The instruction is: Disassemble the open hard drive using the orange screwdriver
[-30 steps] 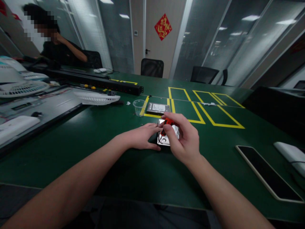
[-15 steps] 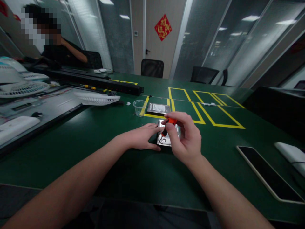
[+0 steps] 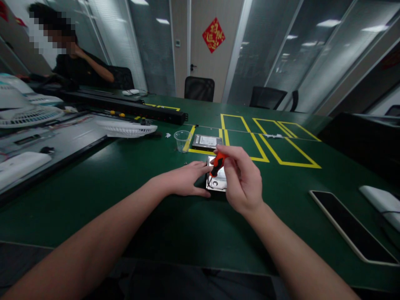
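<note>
A silver hard drive (image 3: 220, 183) lies flat on the green table in front of me, partly covered by both hands. My left hand (image 3: 189, 179) grips its left side, thumb at the near corner and fingers along the far part. In the fingers of my right hand (image 3: 246, 181) is a red-and-black screwdriver (image 3: 218, 162), tilted, its shaft pointing down at the drive's near left corner. Exactly where the tip touches is too small to make out. Behind them rests a second hard drive (image 3: 207, 142) with a white label, beside a clear plastic cup (image 3: 181, 143).
Yellow tape rectangles (image 3: 292, 166) mark the table. A phone (image 3: 350, 225) and a white device (image 3: 379, 202) lie at right. White fan parts (image 3: 128, 128), a metal panel (image 3: 71, 137) and a long black bar (image 3: 125, 109) occupy the left. Another person (image 3: 78, 62) sits at far left.
My right thumb and fingers have shifted round the screwdriver, and more of its red handle shows. My left hand and the hard drive stay in place.
</note>
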Available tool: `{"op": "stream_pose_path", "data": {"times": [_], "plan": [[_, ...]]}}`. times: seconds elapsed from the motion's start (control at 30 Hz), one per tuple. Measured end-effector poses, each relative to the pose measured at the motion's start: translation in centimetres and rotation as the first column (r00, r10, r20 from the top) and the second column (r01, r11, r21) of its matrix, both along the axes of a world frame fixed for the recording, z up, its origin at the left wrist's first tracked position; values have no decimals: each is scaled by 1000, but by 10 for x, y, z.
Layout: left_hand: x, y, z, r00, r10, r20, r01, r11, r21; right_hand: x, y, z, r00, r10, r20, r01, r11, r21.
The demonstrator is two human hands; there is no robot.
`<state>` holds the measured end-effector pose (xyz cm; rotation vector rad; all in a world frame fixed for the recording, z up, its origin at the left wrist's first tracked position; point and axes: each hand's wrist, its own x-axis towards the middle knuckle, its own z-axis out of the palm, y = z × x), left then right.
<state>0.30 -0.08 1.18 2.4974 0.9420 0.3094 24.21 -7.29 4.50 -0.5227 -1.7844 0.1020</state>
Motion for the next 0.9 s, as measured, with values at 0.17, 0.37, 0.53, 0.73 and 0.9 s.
{"op": "stream_pose_path", "data": {"times": [0.17, 0.37, 0.53, 0.73, 0.9], "plan": [[0, -1, 1, 999, -31, 23, 31, 999, 21, -2, 2, -1, 1000, -24, -20, 25, 999, 28], [-1, -1, 0, 999, -25, 25, 24, 1000, 17, -3, 2, -1, 1000, -30, 6, 29, 998, 51], [0, -1, -1, 998, -43, 52, 41, 999, 33, -3, 1, 1, 1000, -24, 3, 24, 999, 46], [1, -1, 2, 999, -26, 25, 25, 1000, 11, -2, 1, 2, 1000, -6, 5, 6, 1000, 22], [1, -1, 2, 1000, -13, 16, 12, 1000, 13, -3, 1, -1, 999, -33, -18, 34, 999, 20]]}}
